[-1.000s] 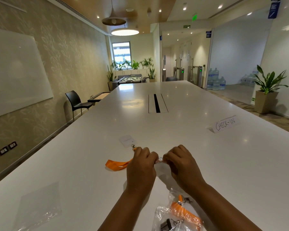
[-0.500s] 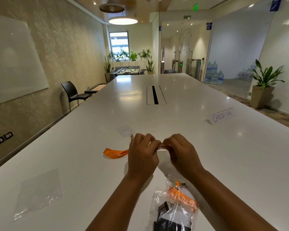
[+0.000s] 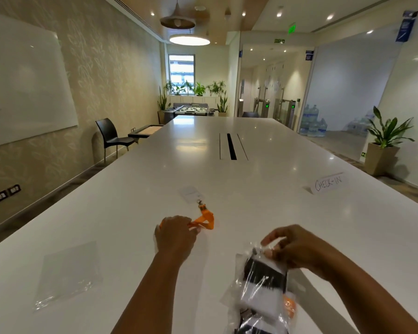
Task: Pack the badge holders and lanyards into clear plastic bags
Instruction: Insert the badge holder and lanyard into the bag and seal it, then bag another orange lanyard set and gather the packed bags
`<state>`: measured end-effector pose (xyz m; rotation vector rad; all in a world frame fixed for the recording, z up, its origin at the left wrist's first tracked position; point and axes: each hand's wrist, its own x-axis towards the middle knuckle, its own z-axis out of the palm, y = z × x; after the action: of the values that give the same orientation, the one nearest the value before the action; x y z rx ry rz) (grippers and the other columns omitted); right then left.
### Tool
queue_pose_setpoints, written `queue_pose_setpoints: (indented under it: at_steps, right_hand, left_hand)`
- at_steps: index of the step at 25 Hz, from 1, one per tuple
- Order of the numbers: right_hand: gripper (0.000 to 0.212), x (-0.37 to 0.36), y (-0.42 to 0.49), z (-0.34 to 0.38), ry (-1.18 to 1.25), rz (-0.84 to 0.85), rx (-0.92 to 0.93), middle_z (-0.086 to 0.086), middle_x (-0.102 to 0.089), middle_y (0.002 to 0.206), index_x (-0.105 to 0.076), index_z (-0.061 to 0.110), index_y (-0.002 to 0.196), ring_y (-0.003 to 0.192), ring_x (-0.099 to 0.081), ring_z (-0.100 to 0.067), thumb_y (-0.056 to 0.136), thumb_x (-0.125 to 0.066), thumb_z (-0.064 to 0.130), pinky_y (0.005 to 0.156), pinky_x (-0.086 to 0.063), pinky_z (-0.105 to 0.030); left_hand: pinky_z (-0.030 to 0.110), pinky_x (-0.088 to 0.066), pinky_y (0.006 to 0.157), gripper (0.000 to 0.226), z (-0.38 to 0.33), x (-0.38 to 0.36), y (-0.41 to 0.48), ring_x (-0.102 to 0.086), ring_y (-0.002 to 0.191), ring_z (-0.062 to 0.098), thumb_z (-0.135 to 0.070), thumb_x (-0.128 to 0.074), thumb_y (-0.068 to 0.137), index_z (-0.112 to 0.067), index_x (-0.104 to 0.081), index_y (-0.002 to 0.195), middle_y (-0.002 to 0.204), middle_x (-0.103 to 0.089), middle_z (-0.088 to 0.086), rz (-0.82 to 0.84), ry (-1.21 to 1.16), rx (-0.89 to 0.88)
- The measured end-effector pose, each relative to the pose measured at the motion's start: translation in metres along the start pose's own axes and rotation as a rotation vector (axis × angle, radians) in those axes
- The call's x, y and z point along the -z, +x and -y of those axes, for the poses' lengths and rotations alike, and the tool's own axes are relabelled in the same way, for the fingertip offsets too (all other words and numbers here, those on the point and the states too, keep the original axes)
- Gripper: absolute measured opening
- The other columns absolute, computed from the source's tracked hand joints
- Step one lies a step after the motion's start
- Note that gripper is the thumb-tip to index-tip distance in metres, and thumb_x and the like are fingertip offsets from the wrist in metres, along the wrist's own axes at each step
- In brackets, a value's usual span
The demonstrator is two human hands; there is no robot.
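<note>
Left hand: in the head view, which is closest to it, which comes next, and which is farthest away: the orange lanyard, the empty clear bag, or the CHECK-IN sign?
1. Orange lanyard: pinched by the left hand itself.
2. Empty clear bag: lying flat, off to the left.
3. CHECK-IN sign: farther back, on the right.

Only the person's arms show. The left forearm (image 3: pixel 150 290) and right forearm (image 3: pixel 362 292) are bare along all of their visible length, slim and smooth. The left hand (image 3: pixel 175 238) and right hand (image 3: pixel 299 249) are bare too. Short, rounded nails show on the right hand's fingertips (image 3: pixel 267 253).
</note>
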<state>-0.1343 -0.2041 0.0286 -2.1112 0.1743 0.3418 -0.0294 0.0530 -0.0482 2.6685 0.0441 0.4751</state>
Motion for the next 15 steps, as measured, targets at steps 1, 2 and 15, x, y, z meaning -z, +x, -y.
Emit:
queue_pose_setpoints:
  at_steps: [1,2,15]
  right_hand:
    - [0.02,-0.004,0.005,-0.002,-0.098,0.012,-0.013,-0.013,-0.069,0.102,-0.068,0.015,0.1,0.09,-0.067,-0.023,0.082,-0.073,0.017,0.083,-0.059,-0.037]
    - [0.025,-0.006,0.012,0.0,-0.209,-0.014,0.009,-0.008,-0.069,0.106,-0.067,0.018,0.104,0.094,-0.066,-0.02,0.082,-0.074,0.025,0.086,-0.057,-0.035]
    - [0.017,-0.055,0.098,0.094,-0.232,-0.021,0.569,-0.008,-0.069,0.075,-0.067,0.01,0.074,0.074,-0.067,-0.022,0.085,-0.06,-0.002,0.081,-0.056,-0.048]
  left_hand:
    - [0.036,-0.051,0.084,0.019,-0.001,0.002,0.001,-0.063,0.095,0.019,-0.034,-0.062,0.085,-0.027,-0.074,0.098,0.095,-0.072,-0.003,-0.039,-0.012,0.021]
    - [0.034,-0.052,0.078,0.014,-0.006,0.003,0.001,-0.063,0.086,0.018,-0.025,-0.062,0.085,-0.026,-0.075,0.09,0.087,-0.071,-0.003,-0.068,-0.033,0.026]
    - [0.026,-0.058,0.072,0.011,-0.018,0.038,0.017,-0.072,0.086,0.02,-0.018,-0.077,0.076,-0.025,-0.079,0.084,0.085,-0.077,0.001,0.017,-1.268,-0.206]
